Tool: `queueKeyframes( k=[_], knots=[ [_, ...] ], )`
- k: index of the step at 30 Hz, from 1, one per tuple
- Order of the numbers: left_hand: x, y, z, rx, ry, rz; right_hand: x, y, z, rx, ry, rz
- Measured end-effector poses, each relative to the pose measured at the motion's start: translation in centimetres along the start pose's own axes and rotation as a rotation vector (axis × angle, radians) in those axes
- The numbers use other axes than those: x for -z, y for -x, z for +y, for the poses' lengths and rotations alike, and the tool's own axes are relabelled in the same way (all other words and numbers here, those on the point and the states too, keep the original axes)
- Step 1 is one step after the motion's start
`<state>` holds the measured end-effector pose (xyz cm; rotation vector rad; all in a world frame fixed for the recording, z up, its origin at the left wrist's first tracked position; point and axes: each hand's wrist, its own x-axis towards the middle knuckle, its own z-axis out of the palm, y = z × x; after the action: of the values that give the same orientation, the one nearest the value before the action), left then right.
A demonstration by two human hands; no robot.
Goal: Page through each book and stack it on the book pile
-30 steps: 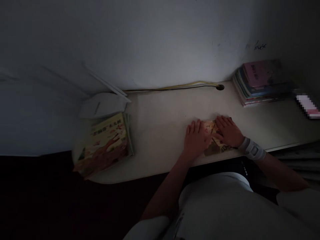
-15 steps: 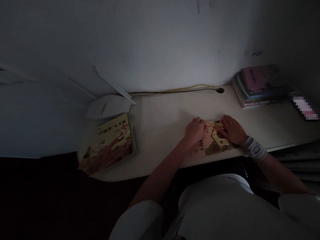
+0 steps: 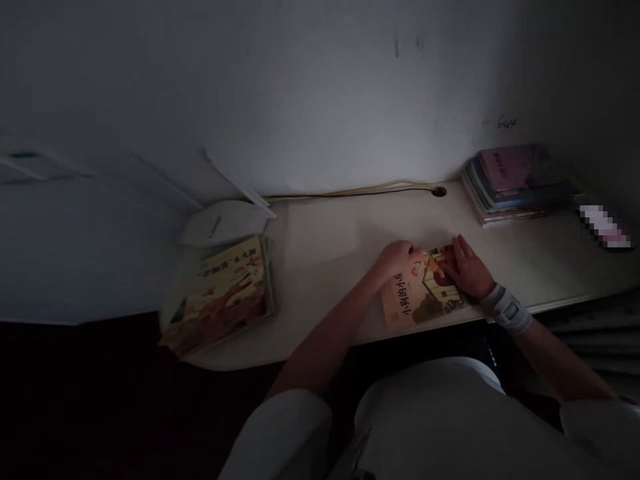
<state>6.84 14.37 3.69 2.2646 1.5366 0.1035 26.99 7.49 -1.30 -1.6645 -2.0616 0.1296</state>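
Observation:
A picture book [image 3: 407, 307] with a peach cover and a yellow little house drawn on it lies at the front edge of the desk, before my body. At its far left corner, my left hand [image 3: 397, 259] has its fingers curled closed on the edge; the fingertips are partly hidden. My right hand [image 3: 473, 272], with a grey band on the wrist, rests flat on the right side of the cover, fingers stretched out.
Several picture books [image 3: 227, 287] lie piled on the desk's left end, beside a white lamp-like base [image 3: 225, 223]. A stack of books [image 3: 515, 170] stands at the back right, near a phone [image 3: 605, 227]. Cables [image 3: 350, 192] run along the wall into a desk hole [image 3: 439, 192].
The view has tilted slightly upward. My left hand has curled tighter at the book's far corner, and more of the cover's left side shows. My right hand stays on the cover.

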Motion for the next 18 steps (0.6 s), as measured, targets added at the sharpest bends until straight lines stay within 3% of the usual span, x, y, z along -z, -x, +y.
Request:
queueKeyframes(
  k=[3, 6, 8, 10, 12, 14, 16, 18],
  knots=[
    [1.3, 0.8, -0.2, -0.014, 0.291, 0.081, 1.4, 0.9, 0.5, -0.178, -0.230, 0.026],
    [2.5, 1.7, -0.1, -0.016, 0.606, 0.205, 3.4, 1.4, 1.1, -0.328, -0.580, -0.127],
    [2.8, 2.1, 0.3, -0.023, 0.782, 0.202, 4.6, 1.6, 1.2, -0.340, -0.835, -0.153],
    [2.5, 2.4, 0.9, -0.019, 0.918, 0.077, 5.7, 1.8, 1.1, -0.297, -0.998, -0.050],
    [1.9, 2.7, 1.6, 0.000, 1.006, -0.188, 6.7, 2.0, 1.1, -0.213, -1.057, 0.066],
    [1.4, 2.8, 2.2, 0.014, 1.081, -0.422, 7.8, 2.0, 1.5, -0.140, -1.053, 0.094],
    [1.2, 2.4, 2.8, 0.020, 1.164, -0.452, 8.8, 1.6, 2.3, -0.127, -1.020, 0.068],
    [1.6, 1.5, 3.5, 0.008, 1.177, -0.355, 9.7, 0.8, 3.5, -0.142, -0.977, 0.013]
  ],
)
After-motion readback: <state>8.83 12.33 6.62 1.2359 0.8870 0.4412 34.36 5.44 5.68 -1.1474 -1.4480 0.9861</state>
